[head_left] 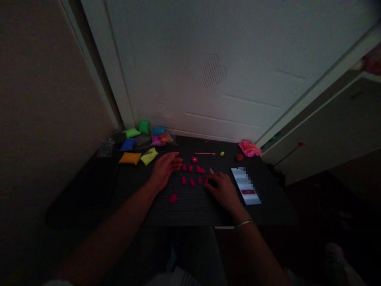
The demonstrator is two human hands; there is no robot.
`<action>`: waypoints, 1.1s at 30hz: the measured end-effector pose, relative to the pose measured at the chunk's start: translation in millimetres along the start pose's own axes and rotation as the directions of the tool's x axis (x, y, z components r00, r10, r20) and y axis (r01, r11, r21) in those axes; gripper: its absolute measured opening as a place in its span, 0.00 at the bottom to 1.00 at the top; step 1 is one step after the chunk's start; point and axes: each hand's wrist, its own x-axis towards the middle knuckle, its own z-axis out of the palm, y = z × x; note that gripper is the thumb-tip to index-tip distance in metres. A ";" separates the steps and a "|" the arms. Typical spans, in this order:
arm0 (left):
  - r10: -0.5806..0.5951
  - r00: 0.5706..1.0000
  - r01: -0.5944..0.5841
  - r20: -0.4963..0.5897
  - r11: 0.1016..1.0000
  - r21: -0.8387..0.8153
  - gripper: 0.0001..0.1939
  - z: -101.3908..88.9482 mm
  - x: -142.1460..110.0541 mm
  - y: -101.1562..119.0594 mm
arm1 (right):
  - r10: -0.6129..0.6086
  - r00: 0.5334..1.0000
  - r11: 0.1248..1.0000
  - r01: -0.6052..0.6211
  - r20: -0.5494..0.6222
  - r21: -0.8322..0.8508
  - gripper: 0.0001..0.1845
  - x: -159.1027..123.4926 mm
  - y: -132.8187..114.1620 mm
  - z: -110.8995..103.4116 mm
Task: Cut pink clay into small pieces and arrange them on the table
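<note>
My left hand (164, 170) rests its side on the dark table, fingers stretched out and holding nothing, just left of small red clay pieces. Several such pieces, like the clay piece (192, 182), lie in two rough rows between my hands. With thumb and forefinger, my right hand (222, 189) pinches the red clay piece (206, 180) at the right end of the front row. A pink pointed tip (211, 171) shows behind these fingers; the rest of it is hidden. A larger red clay lump (173, 198) sits nearer me. Behind the rows is a small red clay flower (194, 159) with a pale centre.
Coloured clay packets, including an orange packet (130, 158), lie at the back left. A thin pink stick (204, 153), a yellow bit (222, 153), a brown lump (239, 157) and a pink ruffled flower (250, 148) are at the back. A lit phone (245, 186) lies right.
</note>
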 end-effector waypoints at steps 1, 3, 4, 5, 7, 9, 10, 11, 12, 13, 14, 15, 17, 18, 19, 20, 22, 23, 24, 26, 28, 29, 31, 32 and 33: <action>-0.001 1.000 0.001 0.002 1.000 -0.002 0.12 -0.1 0.2 -0.1 | 0.001 1.000 1.000 -0.001 0.003 -0.001 0.13 0.2 0.4 0.5; -0.007 1.000 0.007 -0.002 1.000 -0.011 0.12 -0.1 0.1 0.4 | -0.001 1.000 1.000 0.001 0.013 -0.008 0.14 0.9 0.7 0.6; -0.010 1.000 0.009 -0.007 1.000 -0.016 0.12 0.0 -0.2 0.9 | -0.004 1.000 1.000 0.004 0.020 -0.011 0.14 1.5 0.6 0.3; -0.011 1.000 0.011 -0.013 1.000 -0.021 0.12 0.2 -0.5 1.4 | -0.008 1.000 1.000 0.008 0.027 -0.013 0.15 2.1 0.7 -0.3; -0.010 1.000 0.010 -0.021 1.000 -0.029 0.11 0.6 -1.1 2.4 | -0.015 0.999 1.000 0.015 0.046 -0.015 0.16 3.3 0.9 -2.3; -0.006 1.000 0.005 -0.026 0.999 -0.036 0.11 0.8 -1.2 2.9 | -0.020 0.998 1.000 0.020 0.054 -0.011 0.17 3.6 0.5 -5.4; -0.005 1.000 0.004 -0.027 0.999 -0.040 0.11 0.7 -1.0 3.0 | -0.018 0.999 1.000 0.018 0.042 -0.010 0.17 3.2 -0.6 -7.4; -0.003 1.000 0.002 -0.029 0.999 -0.045 0.11 0.5 -0.7 2.8 | -0.016 1.000 1.000 0.016 0.017 -0.009 0.18 2.4 -3.0 -9.4; -0.002 0.999 0.000 -0.032 0.999 -0.050 0.11 0.3 -0.2 2.6 | -0.017 1.000 1.000 0.017 -0.021 -0.006 0.18 1.2 -6.7 -11.3; -0.001 0.999 -0.001 -0.036 0.998 -0.055 0.11 0.0 0.3 2.3 | -0.027 0.998 1.000 0.028 -0.058 0.005 0.17 -0.4 -12.2 -12.7; 0.000 0.999 -0.002 -0.040 0.998 -0.058 0.11 -0.4 0.8 2.1 | -0.049 0.995 0.998 0.051 -0.085 0.025 0.16 -2.2 -19.2 -13.3; 0.001 0.999 -0.003 -0.040 0.998 -0.061 0.11 -0.8 1.2 1.8 | -0.085 0.992 0.994 0.090 -0.096 0.054 0.14 -4.2 -27.8 -12.9; 0.002 0.999 -0.004 -0.037 0.998 -0.065 0.11 -1.6 1.8 1.4 | -0.199 0.979 0.970 0.204 -0.044 0.131 0.12 -7.9 -47.4 -8.3; 0.002 1.000 -0.004 -0.029 0.998 -0.067 0.11 -2.0 1.9 1.3 | -0.261 0.965 0.954 0.257 0.004 0.156 0.13 -9.3 -57.4 -4.3; 0.002 1.000 -0.004 -0.021 0.998 -0.068 0.12 -2.3 2.0 1.3 | -0.306 0.951 0.942 0.295 0.049 0.156 0.14 -10.4 -66.7 0.6; 0.003 1.000 -0.004 -0.014 0.998 -0.068 0.12 -2.5 1.9 1.3 | -0.332 0.941 0.937 0.321 0.070 0.137 0.16 -11.1 -74.8 5.9; 0.004 1.000 -0.004 -0.001 0.998 -0.068 0.12 -2.7 1.6 1.5 | -0.363 0.927 0.931 0.357 0.091 0.073 0.16 -11.5 -86.0 15.8; 0.003 1.000 -0.003 0.010 0.998 -0.069 0.12 -2.7 1.2 1.8 | -0.372 0.923 0.928 0.369 0.093 0.047 0.15 -11.3 -88.9 19.5; 0.003 1.000 -0.001 0.023 0.997 -0.071 0.12 -2.5 0.7 2.3 | -0.377 0.921 0.926 0.376 0.096 0.031 0.14 -10.9 -90.2 21.9; 0.008 0.998 -0.003 0.062 0.997 -0.074 0.13 -1.9 -1.2 3.5 | -0.361 0.928 0.932 0.360 0.090 0.034 0.11 -9.5 -88.9 22.3; 0.008 0.991 0.000 0.136 0.998 -0.059 0.14 -1.3 -4.4 5.1 | -0.315 0.948 0.948 0.312 0.035 0.063 0.13 -7.5 -84.1 17.5; -0.005 0.981 0.012 0.191 0.999 -0.037 0.15 -1.1 -6.4 5.8 | -0.293 0.956 0.953 0.293 -0.012 0.082 0.14 -6.3 -81.1 14.0; -0.080 0.939 0.066 0.335 0.996 0.052 0.16 -1.1 -10.6 6.4 | -0.263 0.956 0.954 0.277 -0.125 0.112 0.16 -3.7 -75.1 6.2; -0.133 0.905 0.092 0.404 0.989 0.119 0.15 -1.2 -12.5 6.2 | -0.255 0.952 0.954 0.276 -0.171 0.118 0.17 -2.6 -72.4 2.8; -0.185 0.869 0.107 0.459 0.976 0.190 0.14 -1.3 -14.0 5.8 | -0.250 0.947 0.953 0.277 -0.202 0.119 0.18 -1.6 -70.2 0.0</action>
